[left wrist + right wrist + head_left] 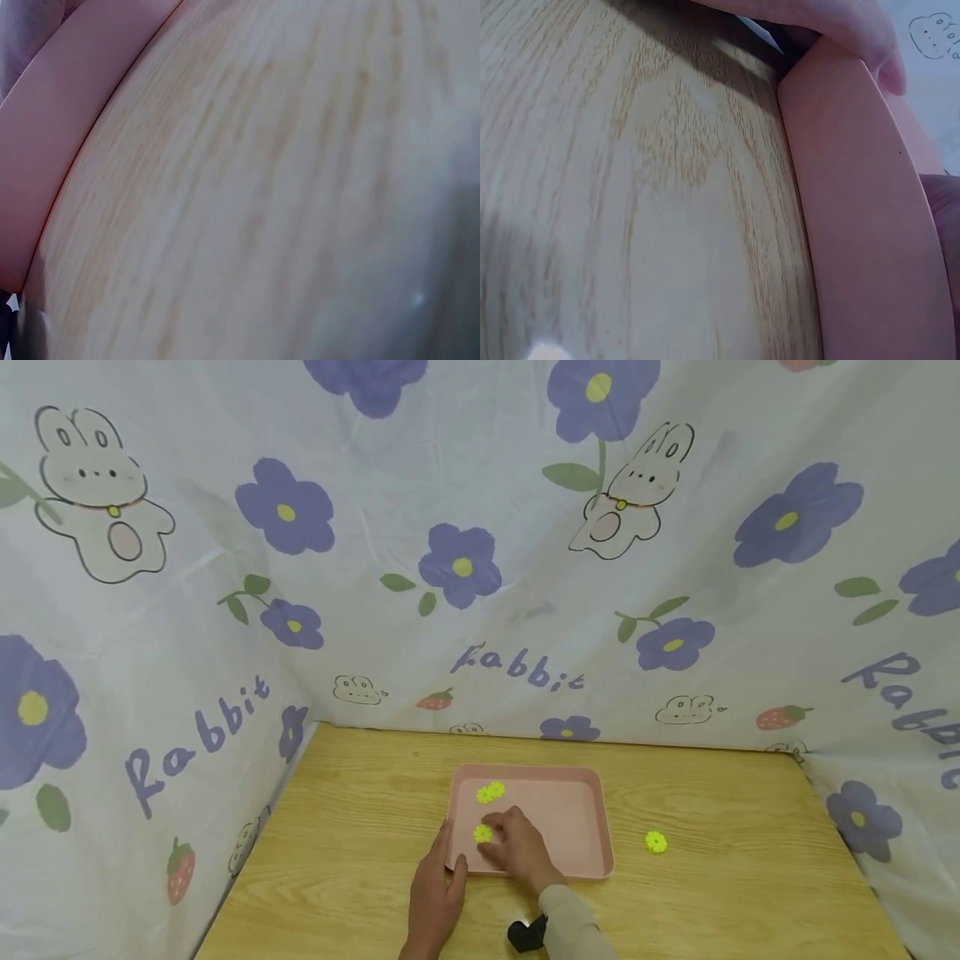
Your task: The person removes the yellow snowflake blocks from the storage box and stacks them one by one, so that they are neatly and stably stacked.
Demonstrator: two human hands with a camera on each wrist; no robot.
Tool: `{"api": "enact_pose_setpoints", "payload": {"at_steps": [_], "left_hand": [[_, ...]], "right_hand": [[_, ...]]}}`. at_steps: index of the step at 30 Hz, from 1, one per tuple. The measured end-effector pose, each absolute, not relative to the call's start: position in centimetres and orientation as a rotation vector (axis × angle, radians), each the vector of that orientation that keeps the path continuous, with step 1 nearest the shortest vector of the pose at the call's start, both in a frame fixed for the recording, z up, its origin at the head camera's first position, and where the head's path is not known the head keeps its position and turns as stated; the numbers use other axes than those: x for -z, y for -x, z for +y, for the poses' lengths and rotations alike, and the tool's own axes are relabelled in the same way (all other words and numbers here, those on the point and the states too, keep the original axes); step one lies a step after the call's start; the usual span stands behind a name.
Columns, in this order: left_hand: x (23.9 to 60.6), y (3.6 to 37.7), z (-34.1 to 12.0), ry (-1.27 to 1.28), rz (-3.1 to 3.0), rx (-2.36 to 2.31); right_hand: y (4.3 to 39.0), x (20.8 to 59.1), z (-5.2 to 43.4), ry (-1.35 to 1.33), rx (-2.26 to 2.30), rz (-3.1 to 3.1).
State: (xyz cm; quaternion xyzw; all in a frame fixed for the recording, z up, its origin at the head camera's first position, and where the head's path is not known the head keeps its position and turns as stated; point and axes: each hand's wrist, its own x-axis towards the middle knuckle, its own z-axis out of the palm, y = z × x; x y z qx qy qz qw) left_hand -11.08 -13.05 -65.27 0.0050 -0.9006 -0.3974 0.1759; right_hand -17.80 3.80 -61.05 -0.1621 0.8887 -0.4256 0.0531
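Both wrist views are giving little away: the left wrist camera is showing only blurred table grain and a curved strip of the pink tray, and the right wrist camera is showing the tray's rim with part of a hand curling over its corner, cut off at the frame edge. No yellow piece is appearing in either.

The cloth backdrop is carrying the word "Rabbit" several times in purple letters, among cartoon rabbits, purple flowers and strawberries — one "Rabbit" at the far right is running off the frame.

In the head view the left hand is lying along the tray's near-left corner, fingers straight and pressing against the rim, gripping nothing. The right hand is resting inside the tray with its fingers bent down; a yellow flower-shaped piece is sitting on the tray floor just at its fingertips, touching or nearly so — whether the fingers are pinching it is too small to tell. Two more yellow pieces are lying joined together farther back in the tray, apart from both hands. A fourth yellow piece is lying on the bare table to the right of the tray. A dark object is showing at the right wrist, beside a pale sleeve.
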Motion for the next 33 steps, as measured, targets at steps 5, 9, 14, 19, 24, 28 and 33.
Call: {"api": "enact_pose_setpoints", "payload": {"at_steps": [5, 9, 14, 19, 24, 28, 33], "left_hand": [[65.3, 11.0, -13.0, -0.019, -2.556, 1.104], [65.3, 11.0, -12.9, -0.016, -2.553, 1.100], [65.3, 11.1, -12.9, -0.022, -2.560, 1.101], [65.3, 11.1, -12.9, -0.038, -2.577, 1.108], [65.3, 11.0, -12.7, -0.040, -2.598, 1.099], [65.2, 10.9, -12.7, -0.039, -2.583, 1.107], [64.8, 11.0, -12.8, -0.041, -2.582, 1.132]], "right_hand": [[17.9, 60.9, 3.6, 0.519, 1.208, 2.745], [18.0, 60.9, 3.6, 0.535, 1.174, 2.767], [17.9, 60.9, 3.7, 0.522, 1.162, 2.766], [17.9, 61.1, 3.9, 0.532, 1.216, 2.764], [17.8, 61.0, 4.8, 0.537, 1.296, 2.707], [17.7, 60.6, 5.6, 0.526, 1.352, 2.620], [17.7, 60.2, 6.4, 0.518, 1.378, 2.568]]}}
